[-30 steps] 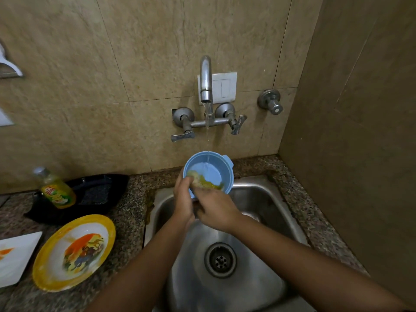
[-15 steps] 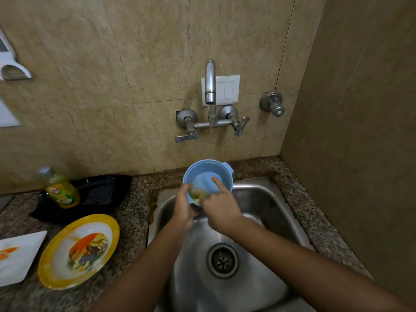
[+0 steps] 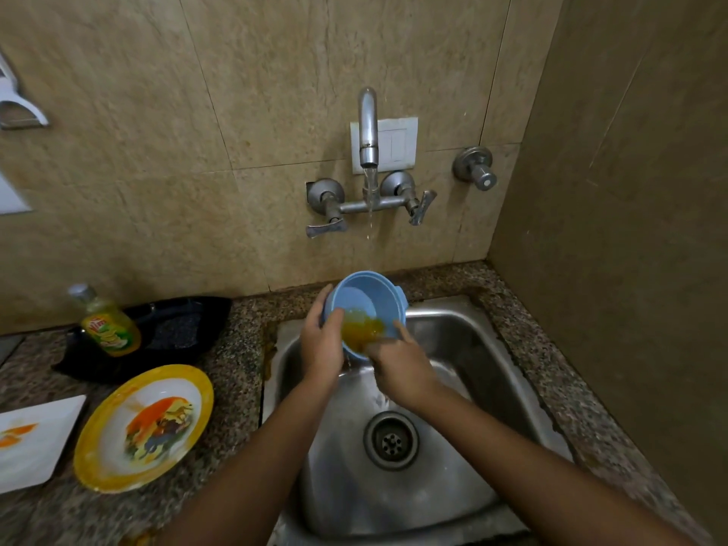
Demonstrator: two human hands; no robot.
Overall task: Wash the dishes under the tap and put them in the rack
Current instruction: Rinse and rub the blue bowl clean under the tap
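Note:
A light blue bowl (image 3: 362, 297) is held tilted over the steel sink (image 3: 476, 348), under the running tap (image 3: 368, 128). Yellow-orange water sits in its lower part and spills off the near edge. My left hand (image 3: 321, 344) grips the bowl's left rim, thumb inside. My right hand (image 3: 402, 368) is at the lower right rim, its straight index finger touching the edge; the other fingers are hidden. A yellow-rimmed plate (image 3: 114, 459) with a picture and a white square plate (image 3: 35, 439) with orange smears lie on the counter at the left.
A green dish soap bottle (image 3: 108, 321) stands on a black tray (image 3: 185, 321) left of the sink. The drain (image 3: 391, 440) lies under my forearms. A wall valve (image 3: 474, 169) sticks out at the right, and a side wall closes off the right.
My right hand has drawn back from inside the bowl to its lower right rim. The bowl now holds yellow-orange water that runs over its near edge.

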